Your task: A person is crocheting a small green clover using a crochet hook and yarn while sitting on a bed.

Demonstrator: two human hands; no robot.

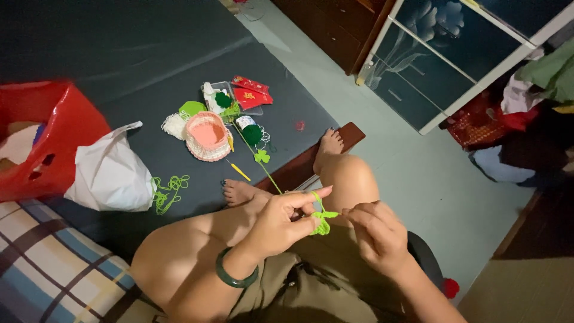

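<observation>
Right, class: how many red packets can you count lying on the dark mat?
2. One red packet lies at the far edge of the things on the mat; the other lies just in front of it, partly overlapping. More may be hidden beneath them.

Open mattress (149, 54) beyond pink basket (207, 135); red bin (45, 137) blocks left.

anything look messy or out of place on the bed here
One thing: a loose tangle of light green yarn lies by itself beside the white plastic bag, apart from the other supplies grouped around the pink basket. Nothing looks spilled or damaged.
</observation>
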